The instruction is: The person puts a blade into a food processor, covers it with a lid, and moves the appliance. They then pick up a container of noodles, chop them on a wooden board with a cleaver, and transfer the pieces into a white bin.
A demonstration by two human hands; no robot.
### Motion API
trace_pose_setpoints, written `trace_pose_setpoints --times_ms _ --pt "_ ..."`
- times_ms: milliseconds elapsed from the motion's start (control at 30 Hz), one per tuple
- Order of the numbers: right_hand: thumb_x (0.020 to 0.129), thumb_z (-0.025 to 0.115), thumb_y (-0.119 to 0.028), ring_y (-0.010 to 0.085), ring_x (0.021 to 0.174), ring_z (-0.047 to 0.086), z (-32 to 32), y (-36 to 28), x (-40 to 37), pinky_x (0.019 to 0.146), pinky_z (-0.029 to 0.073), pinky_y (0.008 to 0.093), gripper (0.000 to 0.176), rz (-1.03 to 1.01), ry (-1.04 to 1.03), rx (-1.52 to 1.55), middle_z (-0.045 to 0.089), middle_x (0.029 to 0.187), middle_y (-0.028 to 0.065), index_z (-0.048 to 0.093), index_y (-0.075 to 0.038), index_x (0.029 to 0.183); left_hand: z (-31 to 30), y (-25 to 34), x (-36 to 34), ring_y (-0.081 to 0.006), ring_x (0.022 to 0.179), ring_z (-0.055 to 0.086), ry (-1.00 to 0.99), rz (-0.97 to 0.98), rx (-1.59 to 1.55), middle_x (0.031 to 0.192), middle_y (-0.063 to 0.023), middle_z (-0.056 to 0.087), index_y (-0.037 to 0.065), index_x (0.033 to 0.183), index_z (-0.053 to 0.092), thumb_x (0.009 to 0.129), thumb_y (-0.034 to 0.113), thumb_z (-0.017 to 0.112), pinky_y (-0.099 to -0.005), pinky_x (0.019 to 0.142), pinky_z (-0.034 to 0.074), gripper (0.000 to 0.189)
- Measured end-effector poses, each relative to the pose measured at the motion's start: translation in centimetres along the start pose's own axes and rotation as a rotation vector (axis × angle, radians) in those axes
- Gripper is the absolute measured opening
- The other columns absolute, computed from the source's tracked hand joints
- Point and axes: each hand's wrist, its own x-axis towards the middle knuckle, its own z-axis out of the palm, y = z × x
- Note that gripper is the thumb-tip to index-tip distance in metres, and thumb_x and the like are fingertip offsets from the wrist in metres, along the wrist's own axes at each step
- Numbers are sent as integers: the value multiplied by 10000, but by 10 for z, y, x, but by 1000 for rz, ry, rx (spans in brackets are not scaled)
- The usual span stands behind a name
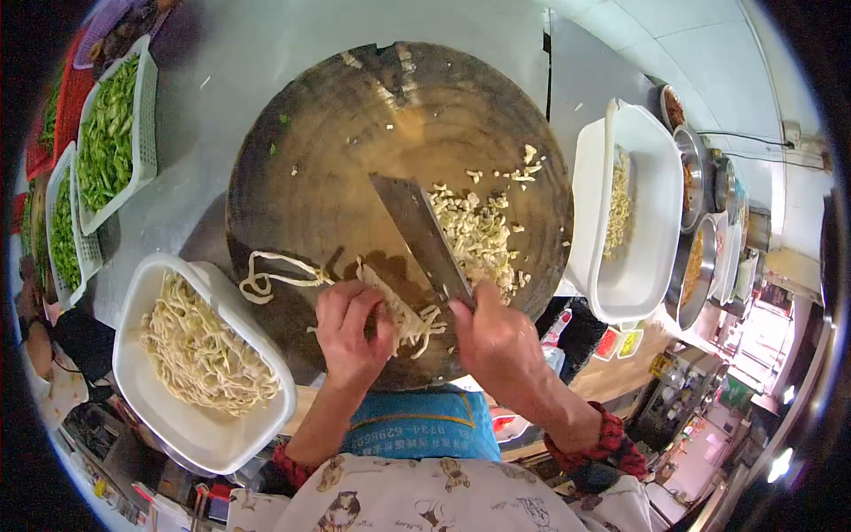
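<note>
My right hand (498,332) is wrapped round the handle of a cleaver (417,230), whose broad dark blade points away over a round wooden chopping block (310,195). Curled fingers of my left hand (355,330) hold a bundle of long pale strips (399,310) against the block, left of the blade. Chopped pale bits (474,230) lie in a heap along the blade's right side. One loose looped strip (279,273) rests left of my left hand.
At left stands a white tub of pale strips (137,293); at right, another white tub (643,284) holds some chopped bits. Baskets of cut greens (106,142) sit at the upper left. Metal bowls (693,168) line the far right.
</note>
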Motion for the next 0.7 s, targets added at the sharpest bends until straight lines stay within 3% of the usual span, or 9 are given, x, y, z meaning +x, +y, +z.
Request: trace_pose_setpoints --times_ms 67,133,233,367,467,533,700 --pt "900 571 -162 389 462 563 -5 -9 -23 393 438 444 246 9 -16 -11 516 504 185 413 18 844 -2 2 -3 -348 883 553 40 -56 -83 963 -151 570 39 848 600 629 7 655 -425 781 451 228" --pt "891 565 -152 386 468 570 -8 -19 -43 407 444 457 235 88 -244 -60 531 526 187 399 8 848 -6 0 -8 -354 894 551 14 -46 -59 992 -162 569 30 862 605 623 18 666 -430 786 453 247" --pt "877 545 -124 388 499 593 3 -22 -54 433 457 476 202 128 -393 -32 549 554 193 391 5 858 -6 -6 -9 -365 906 551 -17 -6 -42 1031 -180 570 13 889 615 607 38 688 -437 792 456 293" --pt "871 519 -123 395 535 611 16 -27 -41 453 472 486 185 196 -470 -41 565 584 207 391 11 869 2 -11 -10 -370 902 561 21 12 -101 1027 -174 587 11 917 627 584 56 711 -445 792 457 346" --pt "870 516 -131 399 541 614 32 -33 -15 456 479 486 190 168 -374 66 565 572 213 396 16 873 3 -10 -8 -357 890 570 34 19 -109 979 -150 597 23 892 629 597 37 699 -435 787 458 303" --pt "898 508 -182 400 528 607 42 -38 0 462 481 493 231 66 -320 -89 561 556 213 401 22 878 1 -6 -3 -348 884 571 10 -11 -63 958 -138 596 28 883 628 612 24 687 -429 784 459 278" --pt "919 539 -206 371 466 579 15 -9 5 403 444 454 254 40 -30 -8 516 499 185 421 11 858 -8 -2 -4 -325 880 559 -4 -9 -22 954 -134 575 25 891 614 651 -14 647 -413 780 458 245"
